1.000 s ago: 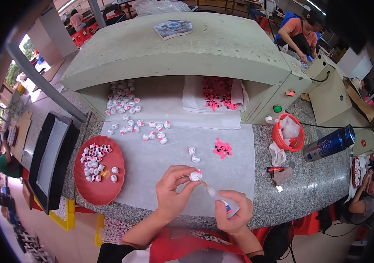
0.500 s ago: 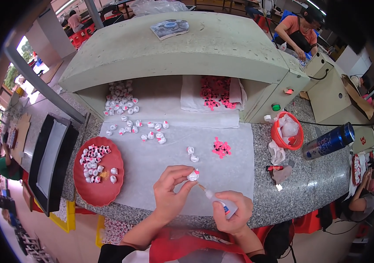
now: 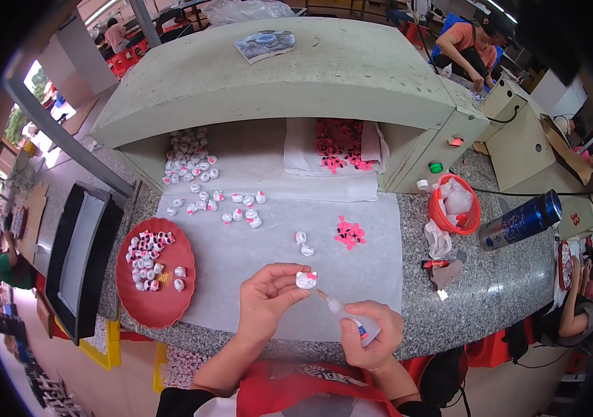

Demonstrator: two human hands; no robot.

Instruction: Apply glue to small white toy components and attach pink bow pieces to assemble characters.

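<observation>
Between the thumb and fingers of my left hand point(image 3: 268, 297) is a small white cat-head figure point(image 3: 306, 279) with a pink bow, its face turned upward. My right hand point(image 3: 371, 335) grips a white squeeze bottle point(image 3: 360, 325), whose thin nozzle tip point(image 3: 321, 295) points at the figure from just below right, apparently a little apart from it. Beyond my hands, two white heads point(image 3: 303, 243) lie on the white paper sheet point(image 3: 241, 264). To their right sits a small pile of pink and black pieces point(image 3: 350, 233).
A red scalloped plate point(image 3: 188, 299) of heads stands at left, beside a black tray point(image 3: 55, 278). Ahead is a pale green arched metal box point(image 3: 261, 90), with heads and pink pieces inside. A red basket point(image 3: 475, 221) and blue bottle point(image 3: 519, 224) stand at right. A co-worker point(image 3: 466, 52) sits beyond.
The cat head has been turned in my left fingers, so its face and bow now show upward. The squeeze bottle has shifted slightly right. The view has moved a little.
</observation>
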